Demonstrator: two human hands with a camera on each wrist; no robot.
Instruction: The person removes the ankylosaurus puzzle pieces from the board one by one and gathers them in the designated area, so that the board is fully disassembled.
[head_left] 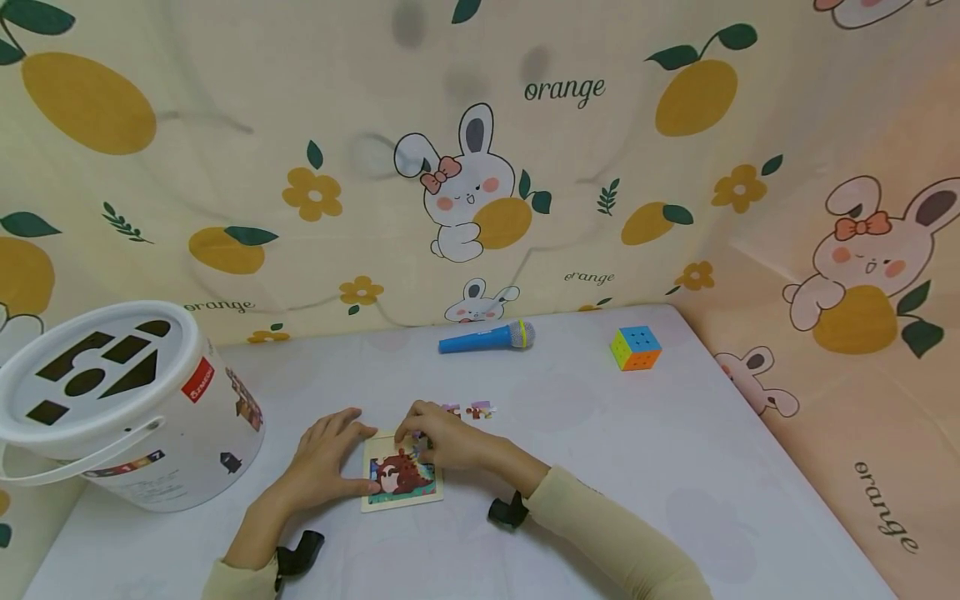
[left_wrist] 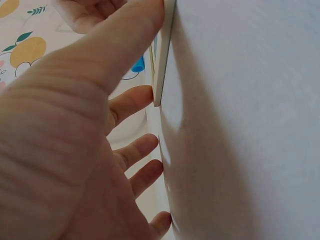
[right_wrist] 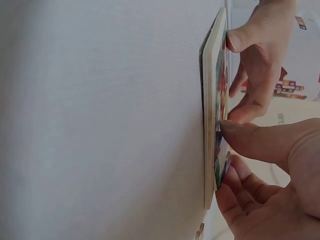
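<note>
A small jigsaw puzzle in a pale wooden frame (head_left: 402, 503) lies on the table, showing a red-brown dinosaur. My left hand (head_left: 322, 460) rests at its left side, thumb on the frame's edge and index fingertip by a corner. The other left fingers spread onto the table in the left wrist view. Over the upper right of the puzzle, my right hand (head_left: 450, 437) curls its thumb and fingers round a puzzle piece (right_wrist: 225, 167), which sits tilted at the board and is partly hidden by the fingers. Loose puzzle pieces (head_left: 481, 410) lie just beyond the right hand.
A white lidded bucket (head_left: 180, 454) with shape cutouts and a handle stands at the left. Toward the back lie a blue microphone (head_left: 480, 339) and a colourful puzzle cube (head_left: 636, 348). A patterned cloth (head_left: 570, 167) hangs behind the white table (head_left: 600, 467).
</note>
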